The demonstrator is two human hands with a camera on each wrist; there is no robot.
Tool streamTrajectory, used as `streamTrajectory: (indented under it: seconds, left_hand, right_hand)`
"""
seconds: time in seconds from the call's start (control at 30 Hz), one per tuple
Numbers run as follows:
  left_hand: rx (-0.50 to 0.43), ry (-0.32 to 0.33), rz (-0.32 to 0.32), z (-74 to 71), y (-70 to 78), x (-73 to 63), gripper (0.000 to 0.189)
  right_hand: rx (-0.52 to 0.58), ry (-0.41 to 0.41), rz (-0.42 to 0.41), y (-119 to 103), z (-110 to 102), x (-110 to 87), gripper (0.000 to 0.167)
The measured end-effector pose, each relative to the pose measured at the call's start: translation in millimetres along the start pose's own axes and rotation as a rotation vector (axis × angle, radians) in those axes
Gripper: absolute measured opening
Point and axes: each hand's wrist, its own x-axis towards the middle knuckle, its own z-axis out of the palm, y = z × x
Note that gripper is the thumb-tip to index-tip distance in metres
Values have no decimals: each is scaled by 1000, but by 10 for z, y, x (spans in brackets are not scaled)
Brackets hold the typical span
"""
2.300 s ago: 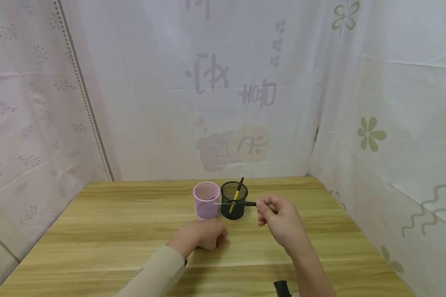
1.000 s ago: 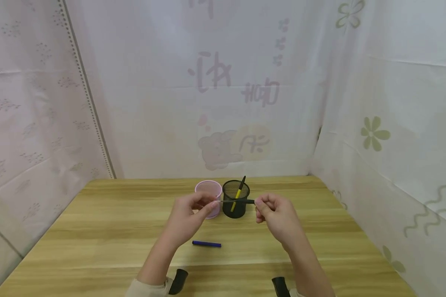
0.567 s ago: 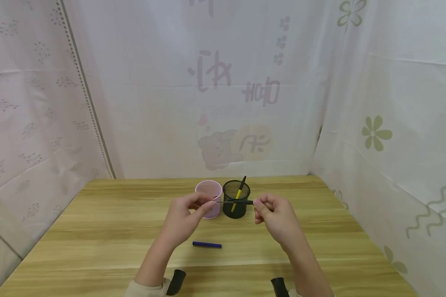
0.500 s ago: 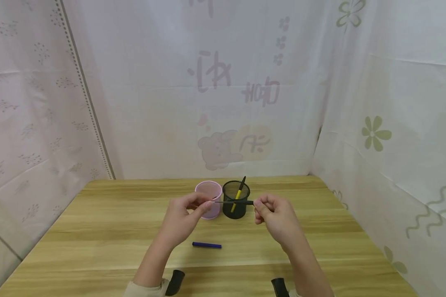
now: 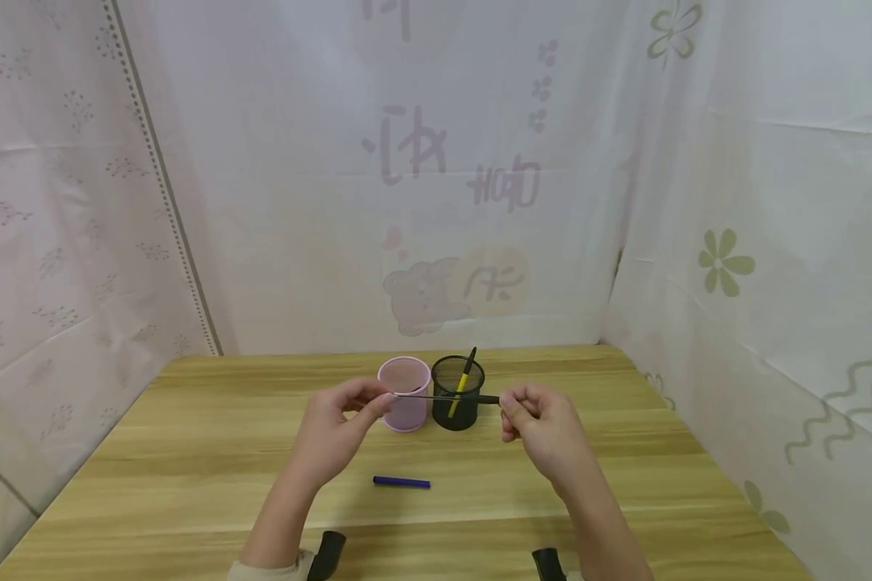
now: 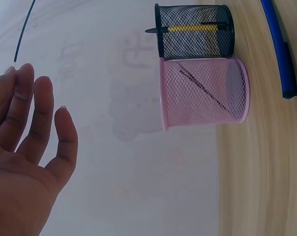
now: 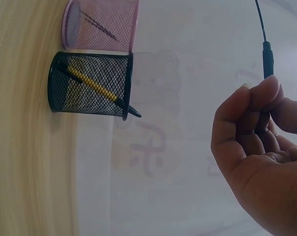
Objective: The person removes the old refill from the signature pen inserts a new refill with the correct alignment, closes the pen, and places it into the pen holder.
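Observation:
In the head view my left hand (image 5: 327, 432) pinches the thin tip end of a telescopic rod between thumb and forefinger. The rod's black handle (image 5: 488, 399) is held by the thumb and fingertips of my right hand (image 5: 548, 428). Level and above the table, the rod spans across the fronts of two mesh pen holders. Left wrist view: the other fingers of that hand are loosely spread, and the dark shaft (image 6: 24, 29) reaches the fingertips. Right wrist view: the ribbed handle (image 7: 268, 59) rises out of the pinch, the remaining fingers curled under.
A pink mesh pen holder (image 5: 405, 415), with a thin dark stick (image 6: 204, 91) inside, stands beside a black mesh pen holder (image 5: 446, 420) with a yellow and black pen (image 5: 464, 381). Nearer lies a blue pen (image 5: 401, 482) on the wooden table (image 5: 189, 452). Printed curtains (image 5: 298, 242) surround it.
My left hand left the tabletop, where it had covered the blue pen, took the rod's tip and drew it leftward. The rod shows longer now. My right hand has stayed nearly still.

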Motion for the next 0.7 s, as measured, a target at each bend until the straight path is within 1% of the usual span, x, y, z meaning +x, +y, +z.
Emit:
streamTrajectory:
  seconds: [0.17, 0.33, 0.43, 0.57, 0.7]
  left_hand:
    - [-24, 1, -45, -34, -45, -22, 9]
    - [-26, 13, -96, -52, -126, -37, 5]
    - [-17, 12, -106, -39, -179, -32, 5]
    - [34, -10, -87, 50, -278, -3, 4]
    - [82, -39, -93, 201, -411, 45, 5]
  right_hand:
    - [5, 4, 14, 22, -9, 4, 17]
    - [12, 2, 13, 33, -18, 8, 17]
    - [12, 2, 16, 42, -21, 11, 17]
    - [8, 6, 21, 54, -17, 25, 17]
    - [3, 7, 12, 60, -5, 44, 17]
